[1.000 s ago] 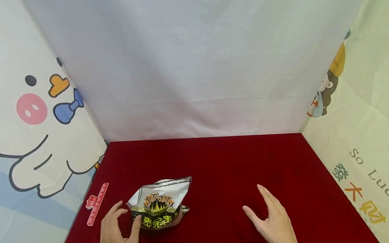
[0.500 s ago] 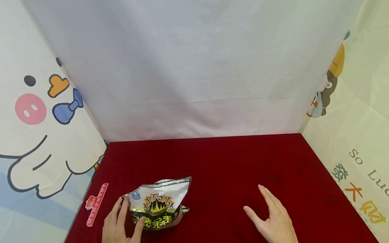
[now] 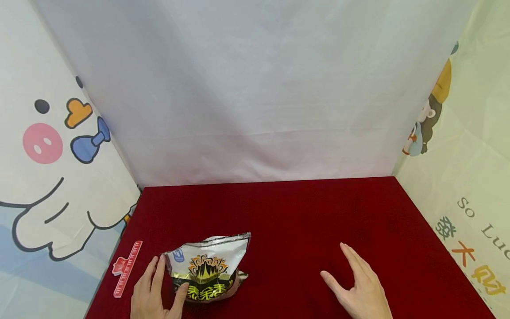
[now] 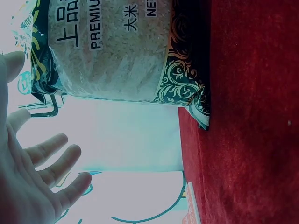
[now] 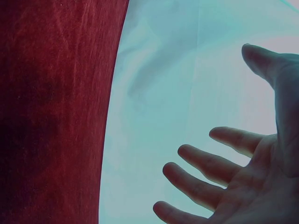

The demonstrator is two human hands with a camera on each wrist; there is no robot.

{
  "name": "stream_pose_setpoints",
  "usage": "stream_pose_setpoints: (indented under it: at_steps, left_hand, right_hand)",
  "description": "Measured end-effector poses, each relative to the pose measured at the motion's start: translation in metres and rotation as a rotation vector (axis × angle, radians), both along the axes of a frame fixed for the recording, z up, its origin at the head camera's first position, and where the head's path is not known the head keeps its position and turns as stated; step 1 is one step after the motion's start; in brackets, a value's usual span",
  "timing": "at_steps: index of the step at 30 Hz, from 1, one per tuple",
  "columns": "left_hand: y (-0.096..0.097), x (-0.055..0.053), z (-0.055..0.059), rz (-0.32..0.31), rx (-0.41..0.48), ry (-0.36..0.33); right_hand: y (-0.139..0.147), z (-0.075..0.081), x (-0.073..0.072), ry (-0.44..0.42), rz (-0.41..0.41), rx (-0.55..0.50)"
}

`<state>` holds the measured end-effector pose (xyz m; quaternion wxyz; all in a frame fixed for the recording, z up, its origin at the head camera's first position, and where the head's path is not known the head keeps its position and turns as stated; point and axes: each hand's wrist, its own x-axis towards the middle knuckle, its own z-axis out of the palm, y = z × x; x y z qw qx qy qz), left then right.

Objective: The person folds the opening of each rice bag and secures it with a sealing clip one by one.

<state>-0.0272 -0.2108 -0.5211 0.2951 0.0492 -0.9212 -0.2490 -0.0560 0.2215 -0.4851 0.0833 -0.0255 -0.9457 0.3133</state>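
Note:
A bag of rice [image 3: 211,270] stands at the left front of the red table, its white top slanting up to the right. In the left wrist view, grains show through the clear panel of the rice bag [image 4: 112,60]. My left hand [image 3: 151,292] is at the bag's left side, fingers extended and spread, thumb in front of the printed face. The index fingertip lies by the bag's upper left corner; contact is hard to tell. Well to the right, my right hand [image 3: 360,290] hovers with fingers straight and thumb apart, holding nothing; its palm [image 5: 261,196] shows in the right wrist view.
A red bag clip [image 3: 125,269] with a long ridged bar lies left of the left hand, near the table's left edge. The red cloth-covered table [image 3: 287,217] ends at a white curtain [image 3: 255,88]. Printed cloths hang on both sides.
My left fingers have straightened and come up to the bag's upper left corner. That corner now shows a blue mark which was out of sight. The right hand has barely moved.

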Motion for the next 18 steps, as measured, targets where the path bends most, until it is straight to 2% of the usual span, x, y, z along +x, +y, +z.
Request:
stream_pose_setpoints:
  at_steps: [6,13,18]
  left_hand:
    - [-0.0004,-0.0006,0.0012,0.001,-0.004,-0.015]
    - [-0.001,-0.0019,0.0013,-0.003,-0.006,-0.017]
    - [-0.0004,-0.0017,0.0016,0.002,-0.004,-0.036]
  right_hand:
    - [0.0011,0.0018,-0.0008,0.012,0.006,0.003]
    - [0.0013,0.0029,-0.0025,0.079,0.017,-0.005]
    - [0.0004,0.0026,-0.0038,0.093,0.028,-0.004]
